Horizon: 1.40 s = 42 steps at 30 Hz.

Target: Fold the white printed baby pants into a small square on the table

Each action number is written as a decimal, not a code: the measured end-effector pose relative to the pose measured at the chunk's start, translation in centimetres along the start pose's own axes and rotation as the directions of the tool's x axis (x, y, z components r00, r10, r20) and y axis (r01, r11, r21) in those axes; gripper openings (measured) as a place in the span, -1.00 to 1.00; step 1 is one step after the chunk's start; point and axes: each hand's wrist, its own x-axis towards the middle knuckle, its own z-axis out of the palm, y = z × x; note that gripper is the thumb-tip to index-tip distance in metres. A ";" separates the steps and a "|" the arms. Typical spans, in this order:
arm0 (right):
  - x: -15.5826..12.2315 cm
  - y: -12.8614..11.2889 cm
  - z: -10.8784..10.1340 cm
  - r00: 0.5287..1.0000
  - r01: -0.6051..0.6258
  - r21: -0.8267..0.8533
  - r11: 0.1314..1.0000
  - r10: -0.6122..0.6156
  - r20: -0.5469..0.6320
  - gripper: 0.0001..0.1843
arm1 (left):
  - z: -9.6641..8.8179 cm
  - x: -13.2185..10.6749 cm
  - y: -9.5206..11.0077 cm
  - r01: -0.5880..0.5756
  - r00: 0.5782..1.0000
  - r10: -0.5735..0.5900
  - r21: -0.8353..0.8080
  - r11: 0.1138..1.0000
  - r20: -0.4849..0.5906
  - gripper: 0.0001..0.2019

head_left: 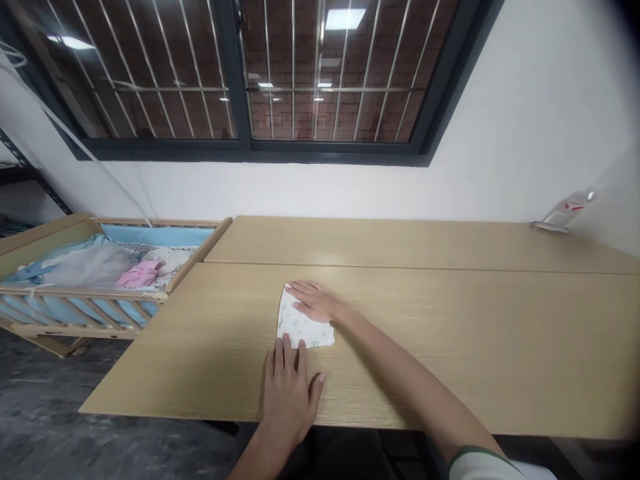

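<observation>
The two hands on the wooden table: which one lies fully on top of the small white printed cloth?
The right hand, farther from the camera; the left hand touches only the cloth's near edge.

- Folded cloth: upper part covered by the right hand, near edge covered by fingertips of the left hand; printed pattern too small to be made out.
- Both forearms: cut off by the lower picture edge.
- Crib: left end cut off by the picture edge; bedding inside not told apart.
- Object at the far right of the tabletop: too blurred to be identified.
</observation>
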 end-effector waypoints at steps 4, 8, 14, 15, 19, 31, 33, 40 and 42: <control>0.1 -0.2 -0.5 1.000 -0.008 0.007 1.000 0.008 -0.006 -0.30 | -0.5 0.1 -0.2 -0.034 0.999 0.033 0.034 0.999 0.009 -0.42; -1.3 -1.6 -2.1 0.984 -0.007 0.035 0.999 0.013 -0.175 -0.28 | -0.6 -0.1 -0.6 -0.077 0.997 0.076 0.041 0.996 0.014 -0.40; -6.5 -5.0 -3.3 0.983 0.024 0.114 0.993 -0.002 -0.186 -0.49 | 0.5 1.7 -5.1 -0.185 0.979 0.190 -0.069 0.980 0.079 -0.62; -7.4 -5.4 -3.0 0.987 0.024 0.140 0.990 -0.001 -0.159 -0.51 | 0.5 2.3 -6.2 -0.219 0.968 0.231 -0.116 0.969 0.103 -0.63; -10.3 -6.2 -1.4 0.991 -0.008 0.171 0.985 0.031 -0.130 -0.46 | 0.3 3.8 -9.1 -0.328 0.926 0.362 -0.244 0.913 0.108 -0.69; -12.4 -5.7 0.0 0.987 0.015 0.145 0.989 0.009 -0.163 -0.51 | -2.4 5.1 -8.8 0.052 0.967 0.116 -0.617 0.785 0.228 -0.69; -11.9 -5.5 0.2 0.973 0.027 0.162 0.986 0.011 -0.230 -0.61 | -3.2 5.7 -9.2 0.125 0.954 0.100 -0.679 0.724 0.283 -0.66; -10.0 -4.7 -0.6 0.952 -0.024 0.323 0.946 0.120 -0.283 -0.69 | -3.1 7.8 -11.1 0.182 0.926 0.148 -0.754 0.631 0.347 -0.58; -9.1 -4.0 -0.6 0.933 -0.074 0.345 0.936 0.187 -0.307 -0.69 | -2.3 8.7 -11.4 0.173 0.930 0.153 -0.765 0.621 0.334 -0.59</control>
